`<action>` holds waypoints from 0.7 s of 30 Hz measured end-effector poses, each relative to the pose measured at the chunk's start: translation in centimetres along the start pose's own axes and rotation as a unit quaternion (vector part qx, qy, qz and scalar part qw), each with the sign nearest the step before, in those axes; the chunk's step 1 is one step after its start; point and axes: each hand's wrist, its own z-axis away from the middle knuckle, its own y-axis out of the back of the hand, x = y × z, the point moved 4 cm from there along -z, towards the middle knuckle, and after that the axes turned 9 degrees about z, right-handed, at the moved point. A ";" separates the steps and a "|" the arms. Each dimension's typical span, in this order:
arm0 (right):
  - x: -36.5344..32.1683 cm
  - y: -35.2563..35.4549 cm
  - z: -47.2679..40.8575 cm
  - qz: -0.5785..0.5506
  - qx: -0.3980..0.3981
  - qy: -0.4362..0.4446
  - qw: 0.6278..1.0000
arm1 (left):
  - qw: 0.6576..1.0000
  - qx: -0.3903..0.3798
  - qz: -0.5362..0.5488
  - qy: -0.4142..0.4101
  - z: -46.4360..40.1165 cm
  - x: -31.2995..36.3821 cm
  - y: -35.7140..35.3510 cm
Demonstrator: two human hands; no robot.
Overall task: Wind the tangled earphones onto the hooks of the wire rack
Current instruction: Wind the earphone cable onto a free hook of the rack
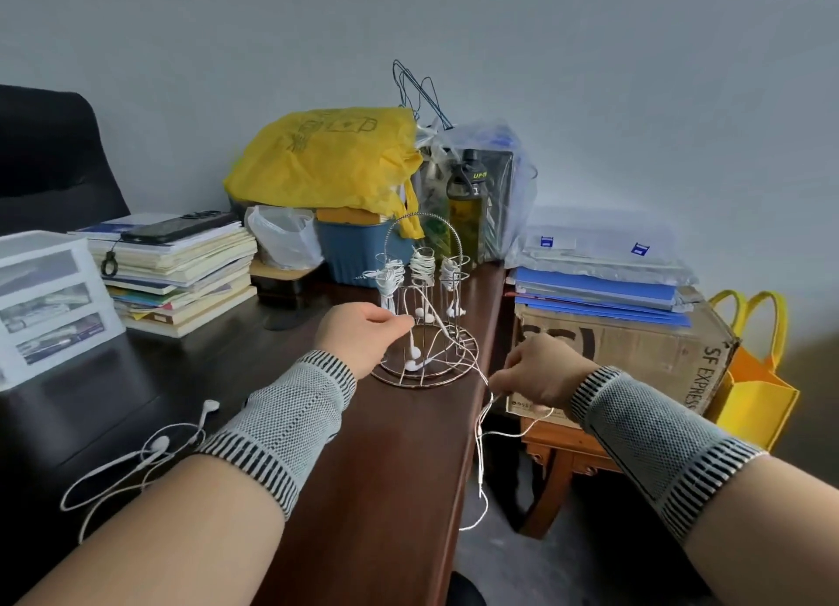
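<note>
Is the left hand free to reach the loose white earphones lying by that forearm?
Probably not yet: the left hand pinches a white cord at the wire rack. The loose white earphones lie unobstructed.

The wire rack (424, 314) stood on the desk (363, 469) near its right edge. At its nine o'clock lay a stack of books (181, 278) with a phone (179, 228) on top. At twelve sat a bin (358, 255); at three, a cardboard box (622, 360) under folders (599, 287). Loose earphones (150, 451) lay at seven.
</note>
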 end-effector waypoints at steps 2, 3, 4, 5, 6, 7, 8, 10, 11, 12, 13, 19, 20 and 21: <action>0.6 -0.5 -0.9 0.056 -0.035 -0.004 0.998 | 1.000 0.008 -0.004 -0.007 -0.5 0.1 -0.5; 0.9 -0.8 -1.3 0.084 -0.055 -0.009 0.995 | 1.000 0.010 -0.006 -0.011 -0.7 0.1 -0.7; 1.1 -1.0 -1.7 0.113 -0.068 -0.016 0.991 | 1.000 0.009 -0.008 -0.016 -0.8 0.2 -0.9; 1.3 -1.2 -2.2 0.135 -0.071 -0.022 0.988 | 1.000 0.008 -0.009 -0.019 -0.9 0.1 -1.0; 1.5 -1.4 -2.7 0.151 -0.067 -0.026 0.986 | 1.000 0.007 -0.007 -0.020 -1.0 0.1 -1.2; 1.6 -1.5 -3.1 0.163 -0.058 -0.028 0.985 | 1.000 0.008 -0.002 -0.021 -1.0 0.1 -1.3; 1.6 -1.6 -3.5 0.169 -0.045 -0.024 0.984 | 1.000 0.010 0.001 -0.022 -1.1 0.0 -1.4; 1.4 -2.2 -4.4 0.163 -0.022 -0.016 0.986 | 1.000 0.013 0.001 -0.023 -1.3 -0.2 -1.6; 1.3 -2.6 -4.6 0.153 -0.014 -0.014 0.988 | 1.000 0.012 0.000 -0.023 -1.3 -0.3 -1.6; 1.2 -3.1 -4.8 0.139 -0.013 -0.013 0.990 | 1.000 0.011 0.000 -0.022 -1.3 -0.4 -1.5; 1.3 -3.7 -5.2 0.121 -0.018 -0.016 0.992 | 1.000 0.010 0.001 -0.022 -1.4 -0.4 -1.5; 2.3 -3.3 -5.7 -0.035 -0.011 -0.080 0.996 | 0.999 0.011 0.015 -0.028 -2.2 -0.5 -0.6; 1.9 -2.3 -5.6 -0.060 0.014 -0.075 0.995 | 0.999 0.012 0.017 -0.030 -2.3 -0.4 -0.4; 1.3 -1.1 -5.4 -0.084 0.039 -0.061 0.994 | 0.999 0.013 0.018 -0.033 -2.4 -0.4 -0.3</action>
